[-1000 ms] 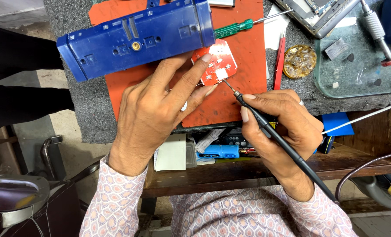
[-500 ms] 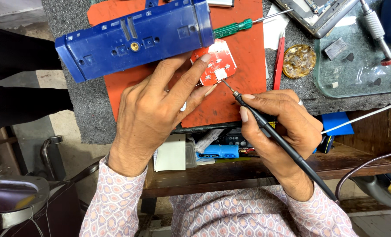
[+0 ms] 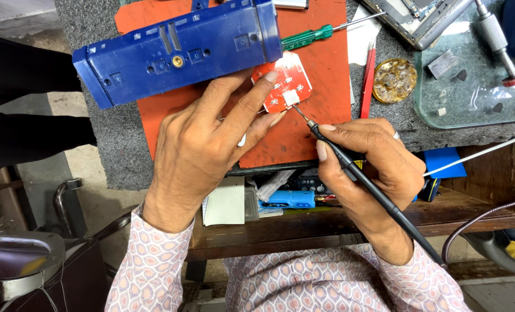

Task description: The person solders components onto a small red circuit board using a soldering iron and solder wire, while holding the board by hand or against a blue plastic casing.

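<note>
Pinning a small red circuit board (image 3: 284,86) flat against the orange rubber work mat (image 3: 321,115), the left hand (image 3: 211,144) presses down with its fingertips (image 3: 270,75), probably so the board cannot slide under the tool. The right hand (image 3: 367,167) grips a slim black soldering iron (image 3: 355,173) like a pen, and its metal tip meets a white component at the board's lower edge; the low grip looks chosen for fine control. A long blue plastic housing (image 3: 176,49) lies just beside the board, touching its upper left corner and crowding the left hand's reach. A green-handled screwdriver (image 3: 309,37), a red pencil-like tool (image 3: 367,81) and a round brass-coloured tin (image 3: 394,80) lie to the right, apart from the work. A glass plate (image 3: 471,101) with small parts sits farther right.
</note>
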